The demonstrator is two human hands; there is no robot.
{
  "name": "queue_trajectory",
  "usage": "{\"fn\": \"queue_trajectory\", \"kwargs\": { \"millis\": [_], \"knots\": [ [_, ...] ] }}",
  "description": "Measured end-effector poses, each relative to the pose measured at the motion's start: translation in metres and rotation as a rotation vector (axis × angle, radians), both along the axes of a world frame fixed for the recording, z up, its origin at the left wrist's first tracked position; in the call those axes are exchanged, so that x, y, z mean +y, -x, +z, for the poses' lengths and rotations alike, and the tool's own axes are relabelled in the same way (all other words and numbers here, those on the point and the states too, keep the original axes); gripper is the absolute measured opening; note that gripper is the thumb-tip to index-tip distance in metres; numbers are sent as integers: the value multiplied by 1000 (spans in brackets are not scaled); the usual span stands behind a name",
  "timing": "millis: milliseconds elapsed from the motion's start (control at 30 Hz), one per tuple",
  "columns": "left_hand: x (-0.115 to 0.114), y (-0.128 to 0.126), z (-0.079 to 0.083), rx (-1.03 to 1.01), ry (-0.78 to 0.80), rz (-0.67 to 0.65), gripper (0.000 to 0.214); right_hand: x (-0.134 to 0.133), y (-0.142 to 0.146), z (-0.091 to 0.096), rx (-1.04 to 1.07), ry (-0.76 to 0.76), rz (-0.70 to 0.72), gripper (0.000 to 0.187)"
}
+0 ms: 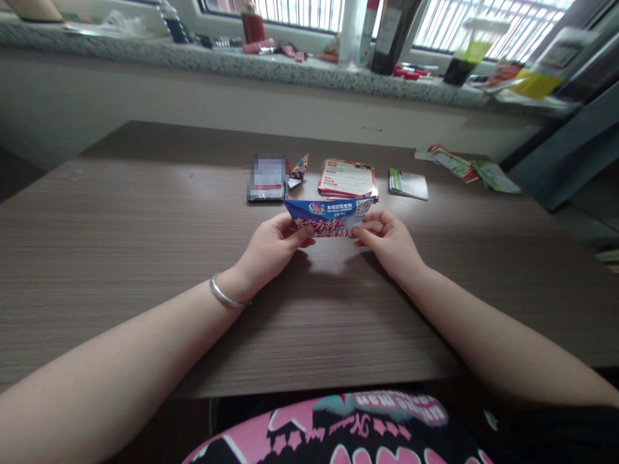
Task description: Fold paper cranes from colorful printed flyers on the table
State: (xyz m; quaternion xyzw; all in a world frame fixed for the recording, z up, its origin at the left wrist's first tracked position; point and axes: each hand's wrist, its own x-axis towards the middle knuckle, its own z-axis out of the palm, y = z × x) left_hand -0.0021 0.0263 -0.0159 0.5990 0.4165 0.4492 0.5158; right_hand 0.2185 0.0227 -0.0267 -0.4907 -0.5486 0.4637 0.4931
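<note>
A blue, red and white printed paper leaflet (327, 217) is held up just above the brown wooden table (145, 219), near its middle. My left hand (271, 248) pinches the leaflet's left side, thumb on top; a silver bangle sits on that wrist. My right hand (387, 238) grips the leaflet's right side with curled fingers. The lower part of the leaflet is hidden behind my fingers.
Behind the leaflet lie a stack of red-and-white flyers (347, 179), a small folded paper figure (298, 170), a dark phone (265, 180) and a green card (409, 183). More leaflets (459, 164) lie far right. Bottles and jars (394, 32) crowd the granite windowsill.
</note>
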Motion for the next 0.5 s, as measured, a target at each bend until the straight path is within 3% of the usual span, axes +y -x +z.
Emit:
{"fn": "queue_trajectory", "kwargs": {
  "millis": [133,500],
  "knots": [
    [1,2,-2,127,-40,17,39,0,1,2,-14,12,21,36],
    [4,3,-7,138,-64,-28,33,-5,4,5,-69,-22,-2,37]
  ]
}}
